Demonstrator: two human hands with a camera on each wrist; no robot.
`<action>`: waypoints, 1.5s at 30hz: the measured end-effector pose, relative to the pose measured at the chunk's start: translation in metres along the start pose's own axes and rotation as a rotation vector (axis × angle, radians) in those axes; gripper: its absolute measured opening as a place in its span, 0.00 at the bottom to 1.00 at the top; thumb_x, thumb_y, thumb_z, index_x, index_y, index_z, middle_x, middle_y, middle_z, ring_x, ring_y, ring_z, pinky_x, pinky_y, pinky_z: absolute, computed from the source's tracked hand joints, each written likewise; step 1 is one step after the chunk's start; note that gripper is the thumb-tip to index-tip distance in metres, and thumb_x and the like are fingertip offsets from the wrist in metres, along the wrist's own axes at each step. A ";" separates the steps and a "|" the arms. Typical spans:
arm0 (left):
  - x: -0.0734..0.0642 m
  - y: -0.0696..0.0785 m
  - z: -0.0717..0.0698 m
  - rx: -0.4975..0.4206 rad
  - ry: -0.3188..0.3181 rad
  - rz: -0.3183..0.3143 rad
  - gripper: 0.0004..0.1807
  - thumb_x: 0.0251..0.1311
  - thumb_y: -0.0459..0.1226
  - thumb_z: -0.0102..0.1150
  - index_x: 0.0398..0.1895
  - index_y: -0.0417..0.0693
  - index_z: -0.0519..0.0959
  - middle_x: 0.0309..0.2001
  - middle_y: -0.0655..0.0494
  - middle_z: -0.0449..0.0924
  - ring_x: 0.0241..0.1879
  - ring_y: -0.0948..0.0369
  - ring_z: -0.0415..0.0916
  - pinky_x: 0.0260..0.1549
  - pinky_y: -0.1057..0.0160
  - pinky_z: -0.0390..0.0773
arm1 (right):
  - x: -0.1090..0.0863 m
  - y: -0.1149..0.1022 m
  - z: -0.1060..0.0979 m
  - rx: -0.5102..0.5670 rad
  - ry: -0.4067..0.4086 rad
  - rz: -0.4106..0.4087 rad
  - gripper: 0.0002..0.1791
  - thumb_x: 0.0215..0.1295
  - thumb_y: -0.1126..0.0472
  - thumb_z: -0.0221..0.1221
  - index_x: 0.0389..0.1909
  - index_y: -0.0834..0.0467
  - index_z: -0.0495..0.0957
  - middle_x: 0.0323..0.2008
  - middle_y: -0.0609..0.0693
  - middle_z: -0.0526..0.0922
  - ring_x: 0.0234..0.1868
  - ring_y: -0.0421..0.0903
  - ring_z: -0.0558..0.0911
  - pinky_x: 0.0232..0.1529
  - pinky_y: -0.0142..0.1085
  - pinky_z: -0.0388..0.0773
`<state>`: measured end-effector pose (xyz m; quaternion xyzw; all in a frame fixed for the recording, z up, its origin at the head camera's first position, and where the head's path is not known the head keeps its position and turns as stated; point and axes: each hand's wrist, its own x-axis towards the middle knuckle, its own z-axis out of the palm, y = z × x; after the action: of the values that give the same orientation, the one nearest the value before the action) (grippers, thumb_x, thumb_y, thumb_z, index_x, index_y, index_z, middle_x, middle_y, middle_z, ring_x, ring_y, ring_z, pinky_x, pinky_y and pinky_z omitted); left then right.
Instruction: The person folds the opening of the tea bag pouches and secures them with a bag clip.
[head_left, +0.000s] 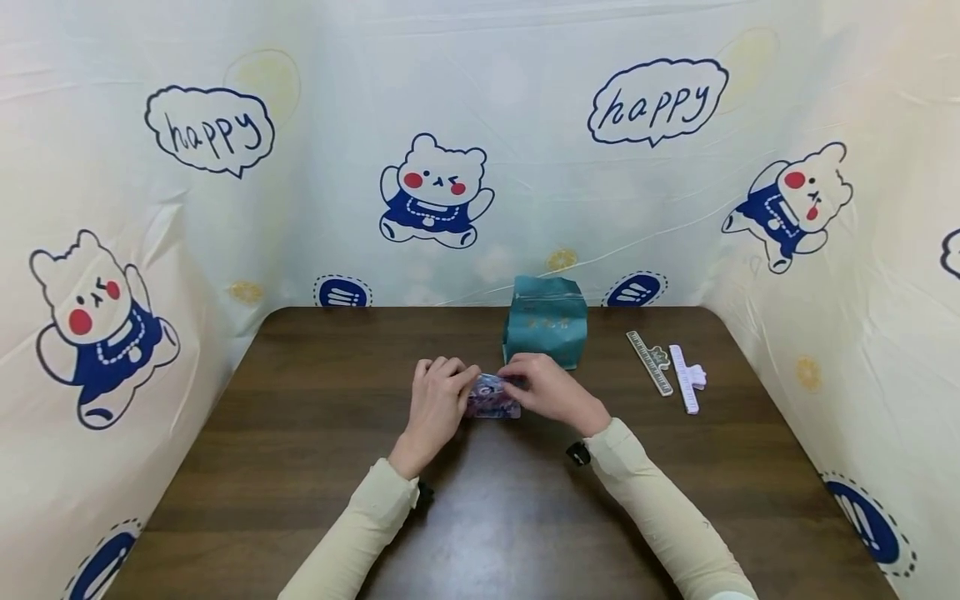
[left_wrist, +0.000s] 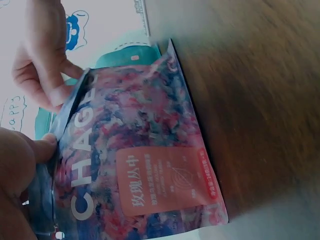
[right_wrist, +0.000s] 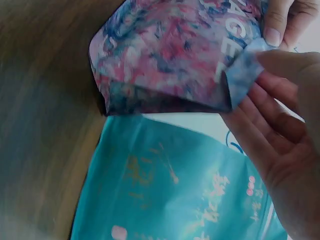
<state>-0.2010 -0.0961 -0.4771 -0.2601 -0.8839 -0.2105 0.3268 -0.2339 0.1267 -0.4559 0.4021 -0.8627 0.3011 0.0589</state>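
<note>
Left hand [head_left: 437, 398] and right hand [head_left: 553, 388] pinch the top of a rectangular, glossy pink-and-blue pouch [left_wrist: 142, 135], apparently folding it, with even creasing needed next.

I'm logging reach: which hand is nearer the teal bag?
Right. The right hand is just in front of the teal bag, pinching the patterned pouch; the left hand, also on the pouch, is farther off, to the bag's front left.

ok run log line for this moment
left grip: pinches top of CHAGE-lettered pouch; right grip: pinches its top corner; teal bag: upright behind; ruler clips: lying right
</note>
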 end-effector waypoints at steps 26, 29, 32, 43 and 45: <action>0.002 0.000 0.000 -0.005 -0.021 0.004 0.06 0.64 0.34 0.67 0.41 0.50 0.90 0.32 0.55 0.83 0.33 0.55 0.75 0.41 0.52 0.67 | 0.004 0.013 0.014 0.052 0.098 -0.095 0.08 0.66 0.66 0.66 0.44 0.58 0.89 0.36 0.48 0.85 0.34 0.38 0.80 0.38 0.31 0.82; 0.001 0.000 -0.001 -0.001 -0.022 0.011 0.06 0.64 0.33 0.67 0.41 0.50 0.90 0.32 0.56 0.83 0.33 0.55 0.75 0.41 0.51 0.68 | 0.002 0.012 0.016 0.001 0.121 -0.122 0.09 0.65 0.68 0.67 0.44 0.60 0.89 0.34 0.49 0.85 0.33 0.40 0.80 0.38 0.32 0.81; 0.000 0.000 0.000 0.007 -0.015 0.012 0.06 0.64 0.34 0.67 0.41 0.51 0.90 0.32 0.56 0.83 0.33 0.55 0.75 0.41 0.52 0.67 | 0.001 0.011 0.017 -0.024 0.131 -0.100 0.09 0.64 0.67 0.68 0.44 0.60 0.89 0.35 0.49 0.85 0.34 0.40 0.81 0.39 0.33 0.82; -0.002 0.000 0.000 0.008 -0.042 0.010 0.07 0.66 0.35 0.66 0.42 0.51 0.90 0.34 0.56 0.84 0.34 0.55 0.76 0.42 0.52 0.68 | -0.004 0.005 0.010 -0.024 0.075 -0.096 0.12 0.65 0.70 0.66 0.48 0.61 0.88 0.38 0.51 0.87 0.39 0.42 0.84 0.43 0.35 0.83; -0.002 -0.001 0.000 0.007 -0.035 0.013 0.07 0.66 0.35 0.66 0.42 0.52 0.90 0.33 0.56 0.84 0.34 0.55 0.76 0.42 0.52 0.68 | -0.003 0.006 0.010 -0.039 0.087 -0.114 0.12 0.65 0.71 0.66 0.47 0.61 0.88 0.37 0.51 0.87 0.38 0.42 0.84 0.42 0.34 0.83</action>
<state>-0.2002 -0.0971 -0.4783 -0.2682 -0.8886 -0.2008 0.3134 -0.2348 0.1262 -0.4679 0.4360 -0.8406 0.2976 0.1213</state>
